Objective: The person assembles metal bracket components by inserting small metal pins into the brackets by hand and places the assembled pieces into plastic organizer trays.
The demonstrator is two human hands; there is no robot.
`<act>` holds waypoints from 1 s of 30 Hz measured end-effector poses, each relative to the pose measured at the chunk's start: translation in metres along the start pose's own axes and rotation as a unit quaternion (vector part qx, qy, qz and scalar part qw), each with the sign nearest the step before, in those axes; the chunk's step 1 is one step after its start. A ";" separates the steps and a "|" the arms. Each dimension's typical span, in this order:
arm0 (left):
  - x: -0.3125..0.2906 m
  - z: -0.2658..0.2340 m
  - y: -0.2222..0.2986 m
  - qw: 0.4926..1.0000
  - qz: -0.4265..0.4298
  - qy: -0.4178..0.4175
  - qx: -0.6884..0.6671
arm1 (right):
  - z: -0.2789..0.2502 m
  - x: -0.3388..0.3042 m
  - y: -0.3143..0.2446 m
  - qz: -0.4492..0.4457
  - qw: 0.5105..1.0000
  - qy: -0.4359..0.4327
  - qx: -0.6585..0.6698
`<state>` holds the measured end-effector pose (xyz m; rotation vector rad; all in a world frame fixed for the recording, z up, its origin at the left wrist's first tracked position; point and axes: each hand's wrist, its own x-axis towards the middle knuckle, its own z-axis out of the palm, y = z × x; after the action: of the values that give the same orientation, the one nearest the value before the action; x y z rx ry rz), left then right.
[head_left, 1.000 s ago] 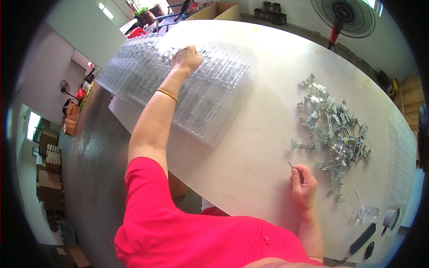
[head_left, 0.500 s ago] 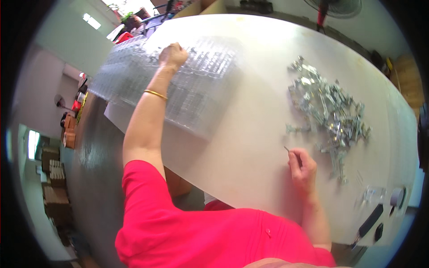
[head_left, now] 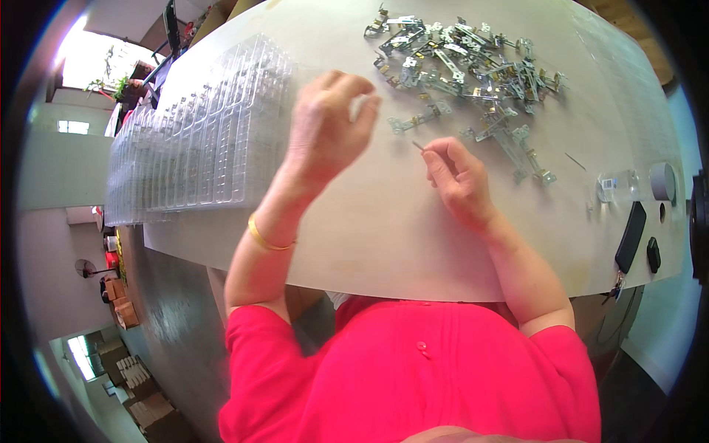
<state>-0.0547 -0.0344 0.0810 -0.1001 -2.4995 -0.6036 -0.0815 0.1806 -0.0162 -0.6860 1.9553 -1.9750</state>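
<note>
My left hand (head_left: 331,124) hangs over the table between the clear plastic trays and a heap of metal parts. Its fingers are curved, with thumb and forefinger apart and nothing seen between them. My right hand (head_left: 456,177) pinches a thin metal pin (head_left: 418,146), whose tip pokes out past thumb and forefinger. Just beyond that tip, a single silvery bracket (head_left: 419,118) lies at the near edge of the heap of metal brackets (head_left: 473,63), some with brass-coloured bits. To the left, stacked clear compartment trays (head_left: 221,148) hold small metal pieces in the upper one.
The pale table (head_left: 369,236) carries, at right, a clear bottle (head_left: 619,186) lying by a grey round lid (head_left: 662,181), a black oblong case (head_left: 631,236) with keys, and a small black fob (head_left: 653,255). A thin rod (head_left: 575,161) lies near the bottle.
My left hand has come back from the trays toward the heap, its fingers opening. My right hand still pinches the pin and is nearer the left. The whole view has shifted.
</note>
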 end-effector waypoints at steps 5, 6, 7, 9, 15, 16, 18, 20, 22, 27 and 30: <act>-0.015 0.065 0.009 0.997 -0.001 -0.066 0.046 | -0.006 0.004 -0.005 0.041 0.992 0.056 0.102; -0.016 0.074 0.010 0.996 -0.017 -0.079 0.045 | -0.008 0.005 -0.006 0.056 0.989 0.066 0.117; -0.016 0.081 0.009 0.994 -0.033 -0.092 0.044 | -0.008 0.005 -0.006 0.055 0.989 0.071 0.118; -0.018 0.089 0.007 0.992 -0.034 -0.110 0.057 | -0.008 0.006 -0.005 0.062 0.986 0.072 0.140; -0.023 0.085 0.001 0.987 -0.051 -0.142 0.050 | -0.008 0.005 -0.007 0.061 0.984 0.069 0.151; -0.026 0.083 0.004 0.987 -0.057 -0.140 0.052 | -0.009 0.005 -0.006 0.061 0.984 0.072 0.151; -0.029 0.076 0.013 0.980 -0.131 -0.149 -0.028 | -0.009 0.005 -0.005 0.055 0.985 0.074 0.147; -0.034 0.071 0.014 0.961 -0.204 -0.154 -0.108 | -0.007 0.005 -0.006 0.058 0.984 0.076 0.149; -0.040 0.066 0.012 0.907 -0.272 -0.165 -0.277 | -0.005 0.004 -0.008 0.061 0.984 0.074 0.151; -0.047 0.061 0.006 0.782 -0.324 -0.171 -0.505 | -0.005 0.004 -0.003 0.049 0.985 0.057 0.156; -0.055 0.065 -0.001 0.743 -0.325 -0.146 -0.567 | -0.004 0.005 -0.001 0.044 0.984 0.056 0.164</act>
<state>-0.0418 -0.0030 0.0027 0.2668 -1.9695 -2.4900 -0.0874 0.1818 -0.0144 -0.4060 1.6256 -2.2476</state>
